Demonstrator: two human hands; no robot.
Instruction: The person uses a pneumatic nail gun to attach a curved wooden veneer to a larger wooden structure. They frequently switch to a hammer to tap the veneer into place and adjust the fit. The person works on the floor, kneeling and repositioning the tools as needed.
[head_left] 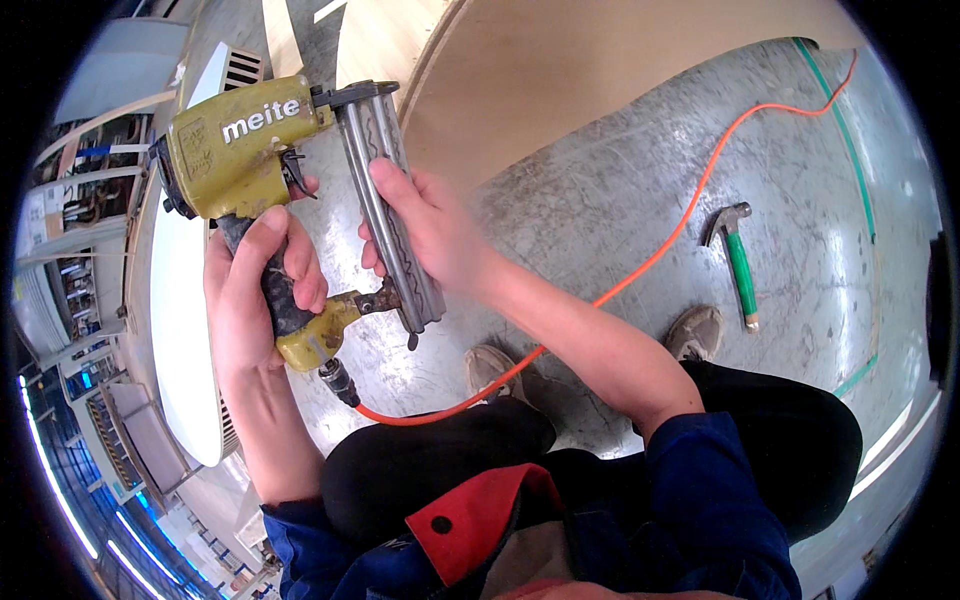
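while left fingers [311,290] grip the nail gun [240,165] by its handle [284,308], right fingers [394,188] clasp its magazine [408,286].

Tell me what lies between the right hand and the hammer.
In the head view, the orange hose crosses the grey floor between the right hand on the nail gun and the hammer.

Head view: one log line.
left hand: grips nail gun handle | right hand: grips magazine | orange hose: attached | hammer: on floor
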